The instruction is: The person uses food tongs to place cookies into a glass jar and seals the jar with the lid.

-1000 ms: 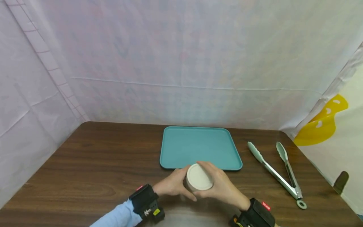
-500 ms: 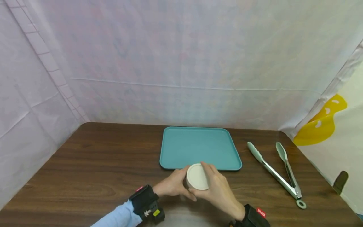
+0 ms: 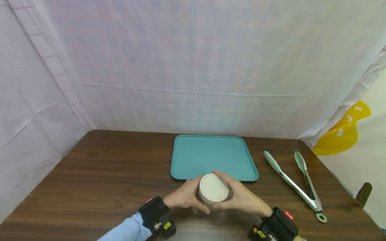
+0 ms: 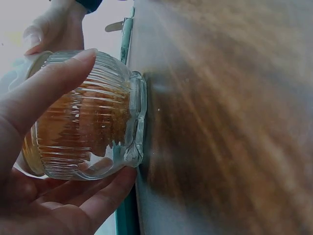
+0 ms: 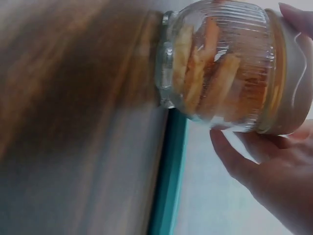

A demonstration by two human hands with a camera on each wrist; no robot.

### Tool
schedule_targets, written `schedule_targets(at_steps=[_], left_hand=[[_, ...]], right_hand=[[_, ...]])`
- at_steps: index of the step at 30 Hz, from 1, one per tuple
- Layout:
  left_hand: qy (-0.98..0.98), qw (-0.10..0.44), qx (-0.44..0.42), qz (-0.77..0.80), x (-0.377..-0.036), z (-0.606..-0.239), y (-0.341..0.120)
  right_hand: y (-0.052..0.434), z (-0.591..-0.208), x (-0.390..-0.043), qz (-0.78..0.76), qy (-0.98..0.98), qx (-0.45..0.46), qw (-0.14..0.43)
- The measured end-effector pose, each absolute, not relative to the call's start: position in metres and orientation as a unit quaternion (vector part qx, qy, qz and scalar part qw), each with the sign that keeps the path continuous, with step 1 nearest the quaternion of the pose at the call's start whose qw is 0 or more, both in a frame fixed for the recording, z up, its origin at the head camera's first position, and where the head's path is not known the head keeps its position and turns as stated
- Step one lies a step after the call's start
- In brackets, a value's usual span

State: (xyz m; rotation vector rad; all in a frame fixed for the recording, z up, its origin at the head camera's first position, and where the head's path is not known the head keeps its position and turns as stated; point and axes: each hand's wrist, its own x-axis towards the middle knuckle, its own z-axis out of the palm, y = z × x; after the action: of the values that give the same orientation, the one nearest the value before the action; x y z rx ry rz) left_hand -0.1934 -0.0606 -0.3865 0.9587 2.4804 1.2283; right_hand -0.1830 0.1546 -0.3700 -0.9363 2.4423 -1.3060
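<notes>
A ribbed glass jar (image 3: 211, 200) with a white lid (image 3: 214, 188) stands on the wooden table (image 3: 105, 167), just in front of the teal tray (image 3: 211, 154). My left hand (image 3: 190, 196) grips the jar's glass body from the left. My right hand (image 3: 238, 197) curls round the lid from the right. In the left wrist view my fingers (image 4: 44, 90) wrap the jar (image 4: 90, 122), which holds amber-coloured pieces. In the right wrist view the jar (image 5: 220, 63) shows pale strips inside, and my right hand (image 5: 266, 171) holds the lid (image 5: 293, 83).
Metal tongs (image 3: 297, 185) with pale green tips lie open on the table to the right of the tray. Draped white sheets close off the back and left. A yellow shape (image 3: 342, 132) shows on the cloth at the right.
My right wrist swung left over the lid, then back out to the right, with its fingers still round the lid. The jar and left hand stayed in place.
</notes>
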Motion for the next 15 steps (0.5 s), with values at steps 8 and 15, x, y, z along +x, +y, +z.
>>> schedule_targets(at_steps=[8,15], left_hand=[[0.841,0.110,0.321,0.422,-0.1927,-0.3860,-0.0600],[0.841,0.094,0.327,0.421,-0.1918,-0.3857,-0.0592]], right_hand=[[0.1548,-0.3744,-0.1839,-0.441,0.838,-0.310,0.083],[0.1493,-0.3743,-0.1784,-0.430,0.852,-0.296,0.030]])
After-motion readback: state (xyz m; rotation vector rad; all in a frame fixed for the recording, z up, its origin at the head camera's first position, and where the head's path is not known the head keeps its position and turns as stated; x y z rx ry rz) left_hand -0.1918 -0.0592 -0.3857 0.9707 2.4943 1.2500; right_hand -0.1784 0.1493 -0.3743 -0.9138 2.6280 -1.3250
